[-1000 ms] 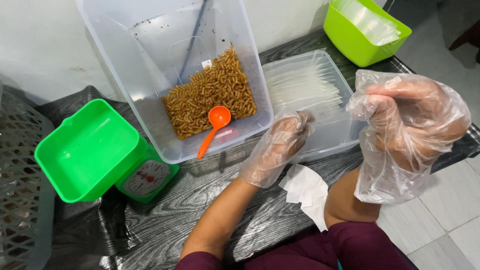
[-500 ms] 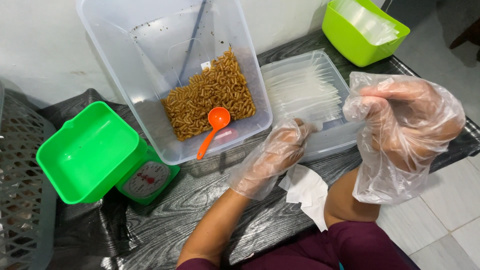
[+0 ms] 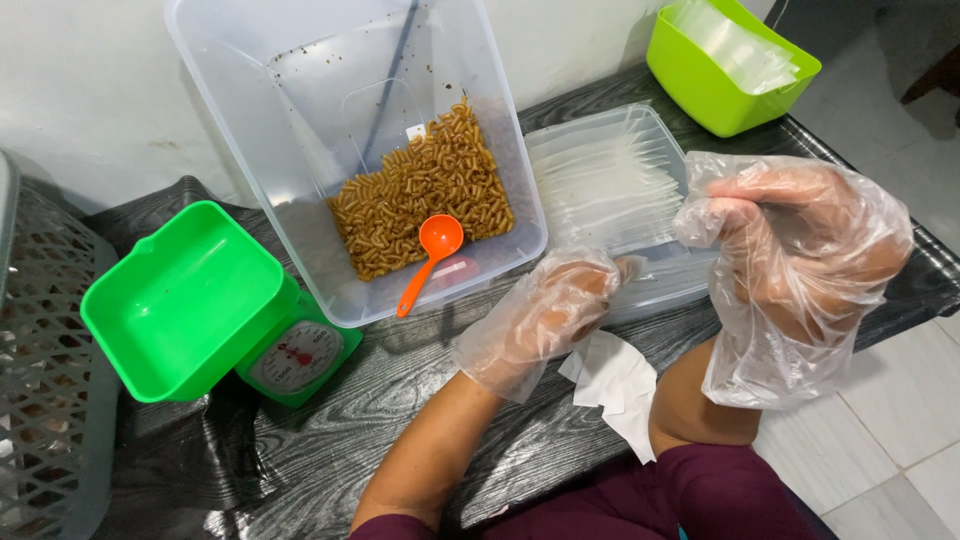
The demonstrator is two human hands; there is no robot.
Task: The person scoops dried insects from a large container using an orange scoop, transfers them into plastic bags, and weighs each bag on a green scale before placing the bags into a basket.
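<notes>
- The clear plastic tub (image 3: 300, 130) leans tilted against the wall, with fried pasta snacks (image 3: 425, 205) heaped at its low front and an orange scoop (image 3: 428, 258) lying on them. A knock from a hand could, I judge, slide it off the dark table (image 3: 300, 450).
- The green kitchen scale (image 3: 215, 310) stands just left of the tub, its tray bare. It looks light, so a bump could tip it.
- The right hand (image 3: 800, 245), in a loose plastic glove, is raised with fingers curled, thumb and forefinger pinched on glove film. The slack film may snag.
- The left hand (image 3: 545, 315), also gloved, hangs half-curled and holds nothing, beside the flat tray of clear bags (image 3: 610, 190). Glove film may cling to several bags.
- A white tissue (image 3: 615, 385) lies under the left hand and could be swept away.
</notes>
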